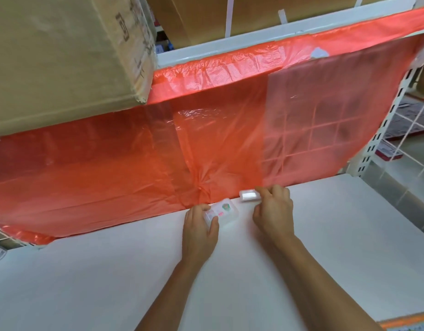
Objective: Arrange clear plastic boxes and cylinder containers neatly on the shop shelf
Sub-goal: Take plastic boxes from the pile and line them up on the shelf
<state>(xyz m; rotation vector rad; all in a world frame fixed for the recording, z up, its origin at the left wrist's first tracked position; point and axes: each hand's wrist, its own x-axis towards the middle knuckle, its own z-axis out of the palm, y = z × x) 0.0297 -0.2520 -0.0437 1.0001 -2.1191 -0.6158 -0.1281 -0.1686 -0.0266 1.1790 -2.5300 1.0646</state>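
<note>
A small clear plastic box (224,211) with a coloured label lies flat on the white shelf (110,283), near the back. My left hand (200,226) grips it from the left, thumb on its front edge. A second small clear box (248,195) with white contents sits just behind and to the right, against the red sheet. My right hand (274,209) is beside that box, fingertips curled at its right end; whether they pinch it is unclear.
A red plastic sheet (158,163) hangs across the back of the shelf. A large cardboard carton (63,56) overhangs at upper left. A white slotted upright (382,130) and wire grid (421,144) bound the right side.
</note>
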